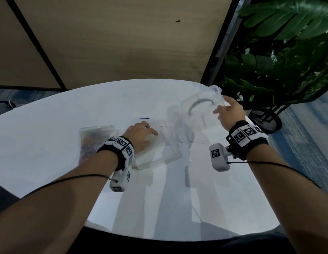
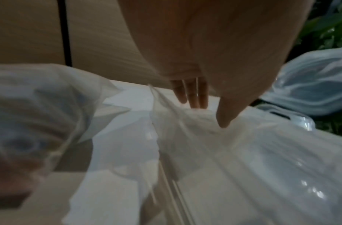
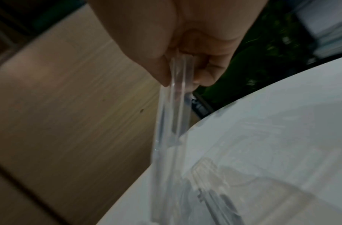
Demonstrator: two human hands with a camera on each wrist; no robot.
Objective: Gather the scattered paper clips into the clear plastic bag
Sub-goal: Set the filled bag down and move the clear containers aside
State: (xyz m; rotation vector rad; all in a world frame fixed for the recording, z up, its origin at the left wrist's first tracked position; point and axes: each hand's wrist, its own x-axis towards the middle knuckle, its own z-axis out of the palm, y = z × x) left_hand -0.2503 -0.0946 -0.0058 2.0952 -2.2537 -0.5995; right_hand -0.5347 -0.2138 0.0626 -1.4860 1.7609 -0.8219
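A clear plastic bag (image 1: 93, 142) with colourful paper clips blurred inside lies on the white table (image 1: 49, 136), just left of my left wrist. My left hand (image 1: 141, 133) rests on top of a clear plastic box (image 1: 159, 154); in the left wrist view its fingers (image 2: 193, 94) are straight and touch the plastic. My right hand (image 1: 227, 110) holds a clear lid (image 1: 201, 110) with a grey arched handle, raised above the table's far right. In the right wrist view, thumb and fingers (image 3: 204, 73) pinch the lid's edge (image 3: 172, 121). No loose clips are visible on the table.
Leafy plants (image 1: 287, 52) and a black wire basket (image 1: 264, 118) stand beyond the table's right edge. A wood-panelled wall (image 1: 123, 43) rises behind the table. A small blue thing (image 1: 145, 118) peeks out behind the box. Cables run from both wrist cameras.
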